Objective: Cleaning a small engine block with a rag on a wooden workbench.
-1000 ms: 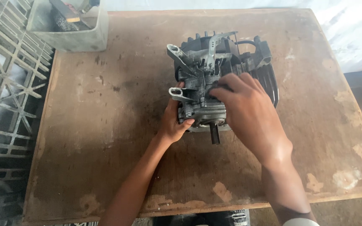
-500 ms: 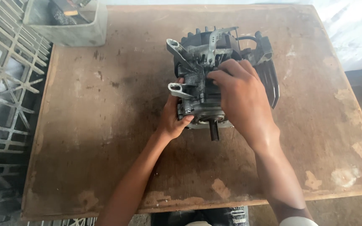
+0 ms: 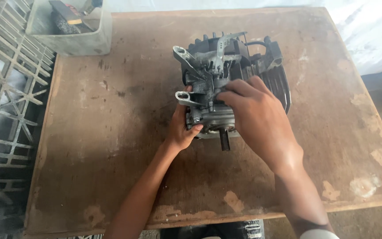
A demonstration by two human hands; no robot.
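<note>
— What sits furthest left?

— A grey plastic lattice crate runs down the nine o'clock edge, off the wooden surface. At eleven o'clock a grey tub stands on the surface's corner with a dark brush-like tool inside.

— And the left hand?

— The left hand comes up from six o'clock and presses against the nine o'clock side of the small engine block. Its thumb lies on the lower housing and the fingers tuck behind, just under a flat arm with a ring end. The grip is closed on the engine block.

— Where is the block, and how does it lie?

— Slightly past centre of the surface towards twelve o'clock. Its long axis runs roughly six to twelve: a short dark shaft stub points to six o'clock, towards the person, and the black finned part lies at the far end, fanning towards two o'clock. A second ringed arm sticks out towards ten o'clock.

— The right hand?

— The right hand reaches in from five o'clock and lies over the top of the block, fingertips on the grey metal parts at its middle. It covers what is beneath, so I cannot tell whether its grip is closed on anything or only resting there.
</note>
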